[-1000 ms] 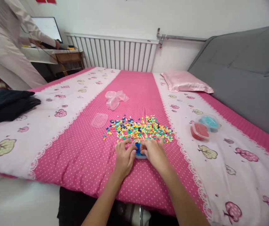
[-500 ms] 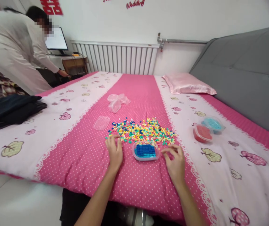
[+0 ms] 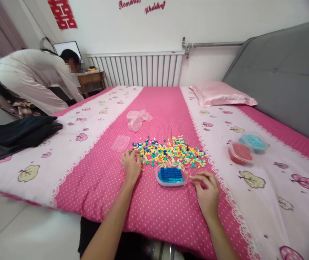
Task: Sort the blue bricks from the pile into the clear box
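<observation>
A clear plastic container [image 3: 171,184] on the bed holds rows of dark blue and light blue small pieces [image 3: 171,174]. Behind it spreads a loose pile of small coloured pieces [image 3: 170,151] in yellow, green, blue, white and pink. At the pile's left edge my left hand [image 3: 131,165] rests with its fingers curled down; whatever lies under the fingertips is hidden. Just right of the container, my right hand [image 3: 207,189] has thumb and forefinger pinched together. Something tiny may be between those tips, too small to name.
Several clear lids [image 3: 138,119] lie beyond the pile, with one lid [image 3: 120,143] nearer. To the right stand a container of red pieces [image 3: 240,153] and another of light blue pieces [image 3: 254,143]. A pillow [image 3: 223,94], dark clothes [image 3: 19,133] and a bending person [image 3: 35,76] are farther off.
The camera view has shifted, so the bed's things appear slightly farther right. My left fingers have curled in more at the pile's edge. The person at the left has bent lower.
</observation>
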`<state>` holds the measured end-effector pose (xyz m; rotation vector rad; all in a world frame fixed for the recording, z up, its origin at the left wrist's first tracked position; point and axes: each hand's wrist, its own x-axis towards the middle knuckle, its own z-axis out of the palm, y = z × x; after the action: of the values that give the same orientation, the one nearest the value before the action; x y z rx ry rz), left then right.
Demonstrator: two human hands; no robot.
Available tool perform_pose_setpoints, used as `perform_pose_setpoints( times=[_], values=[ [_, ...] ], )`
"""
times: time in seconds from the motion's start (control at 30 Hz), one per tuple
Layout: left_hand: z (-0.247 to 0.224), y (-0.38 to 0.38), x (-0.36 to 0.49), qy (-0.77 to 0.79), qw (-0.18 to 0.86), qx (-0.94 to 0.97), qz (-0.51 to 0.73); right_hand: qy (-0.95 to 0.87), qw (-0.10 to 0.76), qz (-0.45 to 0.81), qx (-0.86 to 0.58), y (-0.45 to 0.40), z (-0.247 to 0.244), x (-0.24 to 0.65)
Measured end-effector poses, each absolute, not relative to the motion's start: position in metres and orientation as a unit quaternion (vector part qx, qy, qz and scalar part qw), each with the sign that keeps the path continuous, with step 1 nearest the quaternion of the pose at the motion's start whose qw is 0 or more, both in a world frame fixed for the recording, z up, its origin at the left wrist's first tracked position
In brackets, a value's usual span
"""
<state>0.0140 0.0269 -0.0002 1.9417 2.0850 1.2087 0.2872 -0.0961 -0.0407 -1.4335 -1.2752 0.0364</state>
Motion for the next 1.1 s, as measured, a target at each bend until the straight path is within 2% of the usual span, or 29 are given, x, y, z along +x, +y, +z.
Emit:
perform_pose_setpoints(
  times=[0.23, 0.6, 1.1],
  values=[
    [0.010, 0.047, -0.013, 0.718, 0.002, 0.598, 0.356, -0.552, 0.558, 0.028, -0.619, -0.095, -0.044, 0.287],
    [-0.003, 0.056, -0.009, 0.683, -0.010, 0.675, 0.278, -0.542, 0.567, 0.043, -0.620, -0.093, -0.045, 0.289],
    [-0.018, 0.059, -0.021, 0.669, 0.022, 0.666, 0.331, -0.535, 0.570, 0.054, -0.621, -0.096, -0.043, 0.288]
  ],
)
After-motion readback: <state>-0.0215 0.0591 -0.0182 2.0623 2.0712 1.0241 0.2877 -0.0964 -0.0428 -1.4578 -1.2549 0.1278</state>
